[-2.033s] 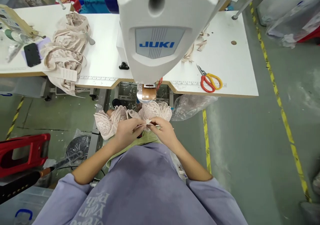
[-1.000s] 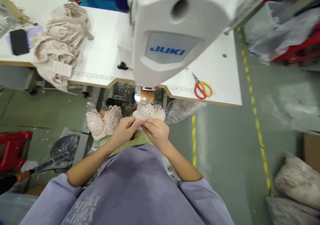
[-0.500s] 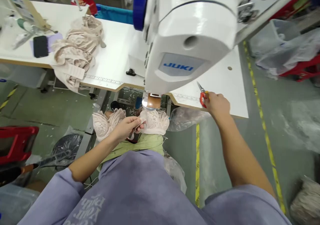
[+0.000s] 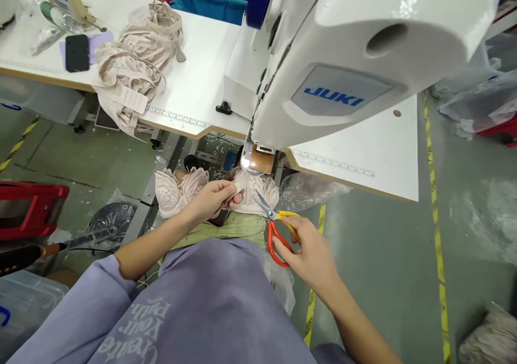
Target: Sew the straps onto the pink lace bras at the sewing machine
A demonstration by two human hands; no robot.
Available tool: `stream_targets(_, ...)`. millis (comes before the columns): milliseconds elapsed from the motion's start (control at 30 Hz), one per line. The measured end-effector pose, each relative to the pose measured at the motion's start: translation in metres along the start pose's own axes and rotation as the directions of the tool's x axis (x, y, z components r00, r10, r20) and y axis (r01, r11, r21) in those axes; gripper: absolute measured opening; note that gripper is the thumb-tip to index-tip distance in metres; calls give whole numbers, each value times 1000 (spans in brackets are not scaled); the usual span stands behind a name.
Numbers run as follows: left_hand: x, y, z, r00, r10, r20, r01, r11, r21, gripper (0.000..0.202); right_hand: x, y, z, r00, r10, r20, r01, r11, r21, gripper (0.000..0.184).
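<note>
A pale pink lace bra (image 4: 173, 193) lies across my lap, its two cups apart, below the sewing machine head (image 4: 343, 84). My left hand (image 4: 220, 198) pinches a small edge of the bra between thumb and fingers, beside the right-hand cup. My right hand (image 4: 309, 248) holds scissors (image 4: 271, 213) with one red and one yellow handle loop. Their blades are parted and point up and left, in front of the right-hand cup, near my left fingers. Whether the blades touch the fabric I cannot tell.
A heap of similar bras (image 4: 137, 65) hangs over the front edge of the white table (image 4: 202, 78). Left of it lies a black phone (image 4: 77, 53). A plastic bag (image 4: 311, 189) is under the table edge. A red stool (image 4: 30, 208) stands at the left.
My right hand has picked the scissors off the table at the right and brought them down and left to the bra. My left hand keeps its pinch. The view has shifted.
</note>
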State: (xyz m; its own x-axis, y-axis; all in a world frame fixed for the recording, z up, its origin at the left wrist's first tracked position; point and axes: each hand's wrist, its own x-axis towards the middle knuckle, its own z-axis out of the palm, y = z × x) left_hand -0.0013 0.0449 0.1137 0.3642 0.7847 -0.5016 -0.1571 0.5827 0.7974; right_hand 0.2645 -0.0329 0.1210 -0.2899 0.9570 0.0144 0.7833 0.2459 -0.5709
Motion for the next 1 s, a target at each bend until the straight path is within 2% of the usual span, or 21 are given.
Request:
stream_targets(167, -3, 0, 2, 1000, 29, 11, -30, 995, 96, 33, 23, -7, 12, 997, -70, 23, 71, 998, -3, 31)
stream_targets(333, -6, 3, 3, 1000, 29, -5, -28, 975, 220, 29, 30, -7, 15, 994, -81, 79, 78, 996, 40, 26)
stream_targets(433, -6, 4, 0, 1000, 1, -21, 4, 971, 241, 21, 26, -4, 11, 991, -26, 135, 13, 996, 93, 26)
stream_targets(533, -6, 5, -4, 999, -48, -7, 49, 990, 135, 15, 18, 0, 8, 975, 124, 183, -155, 973, 170, 30)
stream_targets(633, -5, 4, -7, 996, -90, 2, 90, 996, -2, 27, 10, 3, 10, 957, 213, 197, -264, 921, 287, 32)
stream_targets(700, -5, 3, -9, 996, -94, -9, 93, 994, -60, 36, 6, 4, 15, 961, 196, 194, -254, 902, 349, 37)
stream_targets(800, -4, 1, -10, 999, -36, -28, 34, 996, -77, 42, 6, 1, 23, 969, 158, 188, -218, 907, 361, 42)
stream_targets(1000, -6, 2, -7, 996, 73, -51, -66, 989, 135, 41, 25, -17, 29, 960, 183, 210, -246, 911, 330, 42)
